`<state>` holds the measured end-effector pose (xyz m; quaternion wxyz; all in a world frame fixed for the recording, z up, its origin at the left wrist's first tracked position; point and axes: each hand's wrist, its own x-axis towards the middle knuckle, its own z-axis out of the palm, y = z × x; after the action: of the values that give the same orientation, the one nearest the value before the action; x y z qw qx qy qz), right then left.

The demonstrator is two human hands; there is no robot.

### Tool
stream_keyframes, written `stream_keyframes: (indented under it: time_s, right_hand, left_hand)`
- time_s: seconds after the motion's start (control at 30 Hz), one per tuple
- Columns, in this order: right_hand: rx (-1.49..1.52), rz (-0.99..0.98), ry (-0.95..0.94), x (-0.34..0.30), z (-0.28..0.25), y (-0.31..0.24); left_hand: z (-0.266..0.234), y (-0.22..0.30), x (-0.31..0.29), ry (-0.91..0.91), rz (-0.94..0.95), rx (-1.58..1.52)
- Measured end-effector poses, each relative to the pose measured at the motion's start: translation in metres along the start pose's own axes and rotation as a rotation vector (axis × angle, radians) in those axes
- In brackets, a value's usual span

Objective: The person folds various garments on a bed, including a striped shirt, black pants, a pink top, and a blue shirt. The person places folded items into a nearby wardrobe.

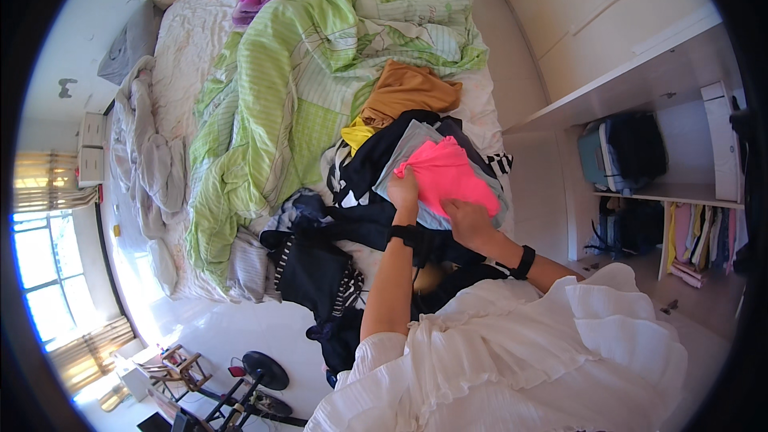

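A bright pink garment (pixel 450 168) lies spread on the heap at the bed's near right edge; its exact kind cannot be made out. My left hand (pixel 403 189) is closed on its left edge, pinching up a fold. Along the garment's lower edge, my right hand (pixel 470 222) is closed with fingers curled on the cloth. Beneath the pink cloth is a light grey garment (pixel 400 152), and under that are black clothes (pixel 364 162). A folded brown garment (pixel 408 93) and a yellow one (pixel 357 135) rest just beyond.
Dark clothes (pixel 308 272) with striped trim spread along the bed's near edge. A rumpled green quilt (pixel 272 88) covers much of the bed. At the right stands an open wardrobe (pixel 688 190) with hanging clothes and a suitcase. Exercise equipment (pixel 256 384) occupies the floor at lower left.
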<state>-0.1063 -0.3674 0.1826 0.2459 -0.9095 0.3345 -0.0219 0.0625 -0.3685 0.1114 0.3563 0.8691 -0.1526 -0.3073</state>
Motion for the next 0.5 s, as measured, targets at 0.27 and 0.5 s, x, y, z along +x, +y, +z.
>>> stream_keyframes:
  time_s: [0.27,0.5]
  right_hand:
    - [-0.094,-0.099,-0.102,-0.04,-0.023,-0.027]
    - [-0.046,-0.166,-0.067,-0.065,-0.003,-0.019]
  left_hand:
    - [-0.064,-0.041,-0.013,0.019,-0.28,-1.02]
    - [-0.095,-0.073,-0.089,-0.543,-0.671,-0.983]
